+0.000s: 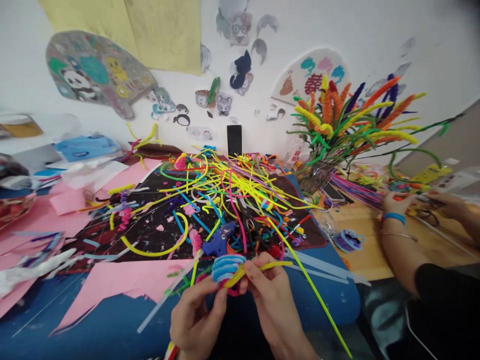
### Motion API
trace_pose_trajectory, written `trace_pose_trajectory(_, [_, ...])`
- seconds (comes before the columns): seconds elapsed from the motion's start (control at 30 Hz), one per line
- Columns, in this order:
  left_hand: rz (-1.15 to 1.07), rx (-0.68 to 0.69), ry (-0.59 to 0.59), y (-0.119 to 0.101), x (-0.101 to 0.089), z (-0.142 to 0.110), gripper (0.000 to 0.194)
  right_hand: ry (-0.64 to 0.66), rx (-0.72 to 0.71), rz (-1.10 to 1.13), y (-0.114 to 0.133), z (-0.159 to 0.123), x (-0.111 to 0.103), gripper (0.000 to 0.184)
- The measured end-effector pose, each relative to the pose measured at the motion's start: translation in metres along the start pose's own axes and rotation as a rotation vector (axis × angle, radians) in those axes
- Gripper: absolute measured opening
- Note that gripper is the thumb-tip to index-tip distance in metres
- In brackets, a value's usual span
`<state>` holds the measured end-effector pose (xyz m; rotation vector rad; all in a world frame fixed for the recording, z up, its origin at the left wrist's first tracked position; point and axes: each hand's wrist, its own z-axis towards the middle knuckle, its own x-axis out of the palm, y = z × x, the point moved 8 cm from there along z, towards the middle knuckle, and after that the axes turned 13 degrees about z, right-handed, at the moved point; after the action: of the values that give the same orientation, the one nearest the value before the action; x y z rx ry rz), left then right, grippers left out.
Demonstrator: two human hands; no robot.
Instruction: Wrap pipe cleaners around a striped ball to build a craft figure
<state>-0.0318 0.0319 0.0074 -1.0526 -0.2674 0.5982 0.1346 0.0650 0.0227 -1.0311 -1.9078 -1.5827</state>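
Observation:
Close to me at the table's front edge, my left hand (198, 315) pinches the lower left side of a coiled blue pipe-cleaner piece (227, 267), which has pink at its underside. My right hand (272, 300) grips a yellow pipe cleaner (279, 265) between thumb and fingers; it crosses the front of the blue coil, and its free end sticks out to the right. Just behind the coil is a dark blue glue gun (219, 240). Black-handled scissors (255, 230) lie partly under pipe cleaners.
A tangled heap of yellow pipe cleaners (240, 182) covers the dark mat. Pink sheets (123, 280) lie left. A vase of pipe-cleaner flowers (337, 120) stands back right. At right, a co-worker's hands (397, 202) work over a wooden table (369, 250) with a small purple basket (348, 241).

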Motion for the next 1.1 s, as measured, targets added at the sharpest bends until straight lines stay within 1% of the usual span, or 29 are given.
trace_pose_trajectory(0.03, [-0.007,-0.017,-0.005,-0.002,0.002,0.001,0.02,-0.006,-0.013,-0.007,0.001,0.001,0.0,0.041])
trace_pose_trajectory(0.1, [-0.088,-0.096,0.044,-0.002,0.01,0.003,0.024,-0.026,-0.035,-0.014,0.002,0.002,-0.002,0.041])
trace_pose_trajectory(0.17, [-0.284,-0.243,0.148,0.004,0.023,0.005,0.027,-0.033,-0.037,-0.008,0.001,0.005,-0.005,0.041])
trace_pose_trajectory(0.23, [-0.501,-0.397,0.231,0.01,0.036,0.004,0.03,-0.004,-0.03,0.009,-0.001,0.008,-0.006,0.041])
trace_pose_trajectory(0.3, [-0.607,-0.478,0.274,0.013,0.043,0.004,0.036,0.037,-0.005,0.023,-0.004,0.012,-0.007,0.039])
trace_pose_trajectory(0.4, [-0.63,-0.508,0.328,0.013,0.045,0.002,0.04,0.102,0.069,0.003,-0.003,0.019,-0.007,0.04])
trace_pose_trajectory(0.5, [-0.619,-0.558,0.533,0.008,0.053,-0.006,0.034,0.185,0.104,-0.123,0.013,0.026,-0.003,0.042])
trace_pose_trajectory(0.53, [-0.624,-0.591,0.617,0.004,0.057,-0.011,0.037,0.22,0.114,-0.191,0.019,0.027,0.0,0.042])
trace_pose_trajectory(0.57, [-0.643,-0.638,0.644,0.002,0.057,-0.013,0.045,0.256,0.129,-0.262,0.025,0.028,0.003,0.042])
trace_pose_trajectory(0.6, [-0.667,-0.683,0.658,0.0,0.058,-0.015,0.056,0.298,0.147,-0.333,0.03,0.028,0.006,0.042])
trace_pose_trajectory(0.67, [-0.716,-0.753,0.666,-0.004,0.059,-0.016,0.068,0.371,0.156,-0.454,0.039,0.027,0.011,0.04])
trace_pose_trajectory(0.77, [-0.81,-0.808,0.738,-0.009,0.065,-0.017,0.075,0.426,0.073,-0.622,0.052,0.025,0.018,0.032])
trace_pose_trajectory(0.83, [-0.852,-0.837,0.778,-0.007,0.069,-0.019,0.079,0.457,0.014,-0.728,0.055,0.024,0.022,0.026])
trace_pose_trajectory(0.9, [-0.839,-0.853,0.784,0.0,0.072,-0.021,0.074,0.497,0.008,-0.794,0.053,0.022,0.025,0.022])
trace_pose_trajectory(1.0, [-0.792,-0.832,0.718,0.009,0.072,-0.021,0.057,0.551,0.024,-0.785,0.047,0.021,0.027,0.018])
trace_pose_trajectory(1.03, [-0.788,-0.82,0.685,0.01,0.072,-0.02,0.054,0.557,0.001,-0.762,0.048,0.022,0.027,0.019])
trace_pose_trajectory(1.1, [-0.796,-0.8,0.62,0.011,0.07,-0.018,0.05,0.529,-0.106,-0.713,0.055,0.021,0.026,0.023])
